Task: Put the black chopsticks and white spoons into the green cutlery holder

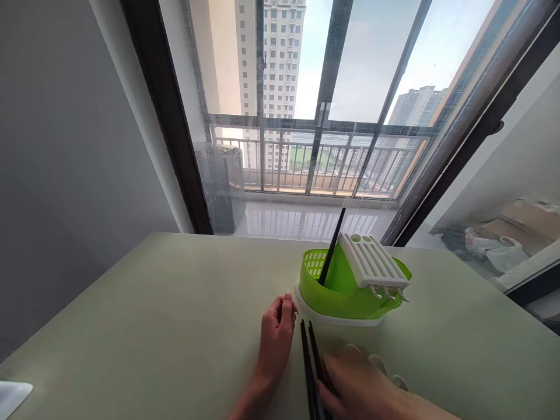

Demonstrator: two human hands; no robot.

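Observation:
Just left of the green cutlery holder (345,300), my left hand (277,329) is closed in a loose fist near the table, with nothing visible in it. My right hand (354,382) is blurred by motion at the black chopsticks (307,367), its thumb and fingers beside their right side; whether it grips one is unclear. These chopsticks point away from me, tips towards the holder. Another black chopstick (333,245) leans upright in the holder's left part. White rounded pieces, perhaps spoons (378,364), lie partly hidden behind my right hand.
A white slotted rack (374,261) with small hooks sits over the holder's right part. A white object (13,396) lies at the left edge of the pale table (184,309). Beyond the table's far edge stand dark-framed glass doors (168,116), with a balcony behind.

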